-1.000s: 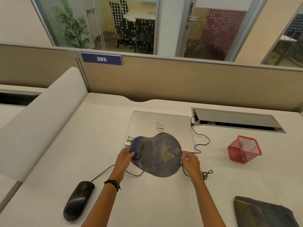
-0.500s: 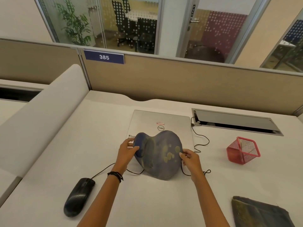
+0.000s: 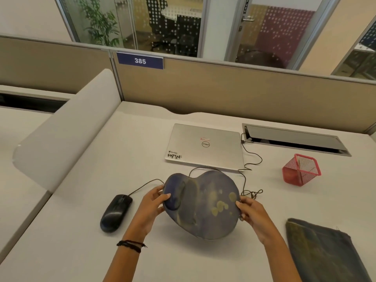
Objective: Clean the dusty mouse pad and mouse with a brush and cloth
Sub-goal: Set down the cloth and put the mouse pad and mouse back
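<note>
A dark blue mouse pad (image 3: pixel 203 204) with yellowish dusty blotches and a raised wrist rest is held tilted above the desk, in front of me. My left hand (image 3: pixel 151 206) grips its left edge at the wrist rest. My right hand (image 3: pixel 251 212) grips its right edge. A black wired mouse (image 3: pixel 115 213) lies on the desk to the left of my left hand, its cable running under the pad. A dark, dusty cloth (image 3: pixel 325 251) lies flat at the lower right. No brush is visible.
A closed silver laptop (image 3: pixel 205 146) lies behind the pad. A red mesh pen holder (image 3: pixel 301 169) stands at the right, with a cable hatch (image 3: pixel 295 140) behind it. A grey divider (image 3: pixel 67 135) bounds the desk on the left and a beige partition (image 3: pixel 223 88) runs along the back.
Both hands have drawn the mouse pad off the laptop's front edge toward me and tilted it more. The mouse and cloth have stayed where they were.
</note>
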